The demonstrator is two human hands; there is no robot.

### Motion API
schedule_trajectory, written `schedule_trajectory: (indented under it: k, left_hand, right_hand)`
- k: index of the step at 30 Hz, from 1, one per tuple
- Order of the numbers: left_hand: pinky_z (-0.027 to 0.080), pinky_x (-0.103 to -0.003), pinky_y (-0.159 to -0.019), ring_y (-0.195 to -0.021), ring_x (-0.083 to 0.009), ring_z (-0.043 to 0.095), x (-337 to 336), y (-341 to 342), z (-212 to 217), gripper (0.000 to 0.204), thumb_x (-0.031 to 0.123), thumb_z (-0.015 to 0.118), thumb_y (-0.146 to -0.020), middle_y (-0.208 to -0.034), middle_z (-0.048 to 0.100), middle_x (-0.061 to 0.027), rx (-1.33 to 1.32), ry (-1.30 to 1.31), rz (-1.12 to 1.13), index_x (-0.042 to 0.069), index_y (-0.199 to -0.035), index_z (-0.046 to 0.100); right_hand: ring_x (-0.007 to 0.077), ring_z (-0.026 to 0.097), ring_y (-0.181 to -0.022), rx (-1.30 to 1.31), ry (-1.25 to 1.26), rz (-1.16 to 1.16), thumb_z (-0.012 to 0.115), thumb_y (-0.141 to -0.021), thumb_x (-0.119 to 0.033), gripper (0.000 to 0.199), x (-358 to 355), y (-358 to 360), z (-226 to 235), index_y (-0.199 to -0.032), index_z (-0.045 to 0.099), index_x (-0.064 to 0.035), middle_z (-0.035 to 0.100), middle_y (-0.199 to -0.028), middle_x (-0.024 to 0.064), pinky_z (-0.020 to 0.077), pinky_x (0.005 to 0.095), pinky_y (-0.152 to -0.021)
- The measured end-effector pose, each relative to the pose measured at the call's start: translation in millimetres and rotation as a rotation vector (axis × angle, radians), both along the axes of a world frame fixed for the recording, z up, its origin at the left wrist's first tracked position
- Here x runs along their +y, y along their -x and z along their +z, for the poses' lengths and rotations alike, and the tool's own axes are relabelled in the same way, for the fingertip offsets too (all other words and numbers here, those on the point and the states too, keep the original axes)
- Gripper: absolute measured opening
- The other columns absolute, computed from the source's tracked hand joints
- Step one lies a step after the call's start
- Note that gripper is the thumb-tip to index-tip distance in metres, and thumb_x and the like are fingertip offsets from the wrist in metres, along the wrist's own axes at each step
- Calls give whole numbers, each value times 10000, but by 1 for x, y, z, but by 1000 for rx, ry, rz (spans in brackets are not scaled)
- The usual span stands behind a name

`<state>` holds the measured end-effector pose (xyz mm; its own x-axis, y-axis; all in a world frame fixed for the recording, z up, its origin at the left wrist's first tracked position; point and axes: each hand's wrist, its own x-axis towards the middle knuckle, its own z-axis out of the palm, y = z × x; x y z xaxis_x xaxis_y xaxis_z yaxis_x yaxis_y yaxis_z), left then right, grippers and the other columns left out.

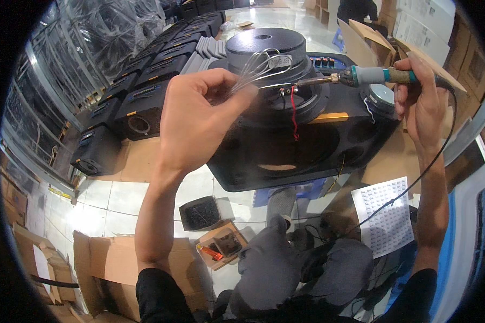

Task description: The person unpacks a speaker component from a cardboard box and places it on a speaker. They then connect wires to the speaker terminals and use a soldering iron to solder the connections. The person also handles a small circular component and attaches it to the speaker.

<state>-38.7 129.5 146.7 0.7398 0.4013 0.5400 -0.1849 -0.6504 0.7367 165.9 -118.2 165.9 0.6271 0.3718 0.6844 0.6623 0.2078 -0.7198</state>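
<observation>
My left hand point(202, 110) is closed in a pinch on a loose coil of thin solder wire point(264, 63), whose end reaches the terminals of a speaker driver point(264, 46). In my right hand point(423, 99) is a soldering iron point(372, 75) with a grey and teal handle, fingers wrapped round it. Its tip points left and meets the terminal area, where a red wire point(294, 116) and a black wire hang down. The driver sits magnet up on a black speaker cabinet point(285, 145). Whether solder is melting there is too small to tell.
Several black speaker cabinets point(140, 116) stand in rows at the left. A small silver-topped speaker point(381, 96) lies on the cabinet's right end. Below are a label sheet point(383, 215), a dark open box point(199, 212) and cardboard boxes point(124, 264). The iron's cable point(423, 172) runs past my right forearm.
</observation>
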Motion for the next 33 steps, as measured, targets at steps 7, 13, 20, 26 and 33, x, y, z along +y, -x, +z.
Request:
schedule_trajectory:
  k: [7, 13, 20, 26, 33]
  left_hand:
    - [407, -193, -623, -707, -24, 532, 0, -5, -3, 158, 107, 733, -920, -776, 652, 10, 31, -64, 35, -49, -939, 741]
    - [457, -268, -615, -647, -68, 552, -3, -9, -6, 200, 144, 722, -878, -691, 671, -55, -26, -33, 20, -54, -909, 728]
    - [467, -288, -620, -640, -95, 565, -3, -11, -4, 244, 173, 726, -881, -708, 689, -103, 17, -91, 37, -67, -927, 728]
    - [486, -302, -643, -655, -115, 597, -4, -13, -5, 256, 181, 727, -878, -727, 700, -133, 45, -106, 52, -63, -952, 734]
    - [478, -263, -637, -673, -88, 610, -5, -13, -9, 225, 153, 727, -883, -725, 704, -76, -34, -33, 63, -57, -961, 741]
  right_hand:
    - [80, 507, -419, 71, 34, -17, 594, -996, -403, 447, 4, 5, 12, -1021, 713, 27, 537, -565, 4, 350, 213, -363]
    - [79, 491, -398, 70, 42, -6, 601, -993, -391, 434, 6, 5, 17, -1008, 717, 27, 537, -562, 7, 315, 221, -346]
    - [76, 488, -390, 48, 34, 19, 605, -995, -384, 420, 5, 4, 18, -1005, 718, 21, 541, -569, 8, 327, 215, -343]
    - [73, 490, -394, 34, 42, 19, 615, -989, -378, 405, 5, 3, 20, -1004, 718, 14, 537, -570, 2, 330, 214, -343]
    - [75, 491, -415, 0, 81, 12, 609, -986, -395, 420, 4, 6, 23, -1013, 716, 11, 523, -573, -9, 322, 219, -362]
